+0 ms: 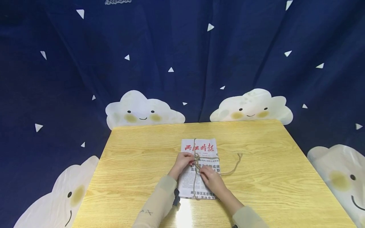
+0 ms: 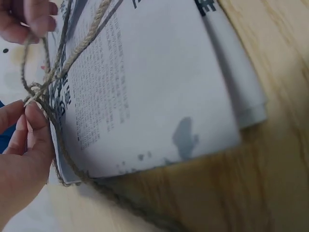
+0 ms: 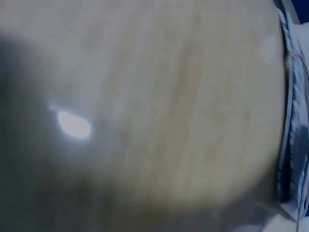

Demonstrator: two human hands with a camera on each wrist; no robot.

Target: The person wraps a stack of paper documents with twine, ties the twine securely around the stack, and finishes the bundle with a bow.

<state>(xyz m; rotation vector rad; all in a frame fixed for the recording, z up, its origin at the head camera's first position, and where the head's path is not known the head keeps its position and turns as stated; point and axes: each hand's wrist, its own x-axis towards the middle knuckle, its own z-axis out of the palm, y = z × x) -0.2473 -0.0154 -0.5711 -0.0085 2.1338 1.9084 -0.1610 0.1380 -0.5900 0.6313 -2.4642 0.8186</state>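
Note:
A folded stack of newspapers (image 1: 188,186), printed with a red heading, lies on the table wrapped crosswise in twine (image 1: 194,185). At the crossing there is a knot (image 1: 197,157). My left hand (image 1: 182,161) pinches the twine right at this knot between thumb and fingers. Just below and to the right, my right hand (image 1: 211,179) pinches a looped strand, which shows more plainly in the left wrist view as a small twine loop (image 2: 23,65). The right wrist view shows only the stack's edge (image 3: 288,145) at its side, with the right hand's fingers out of sight.
A wooden table (image 1: 128,164) spreads around the stack. One loose twine end (image 1: 236,163) trails rightward over it, frayed at the tip. Behind hangs a dark blue curtain (image 1: 171,38) with white triangles and smiling clouds. A dark strap (image 1: 176,196) sits by the left sleeve.

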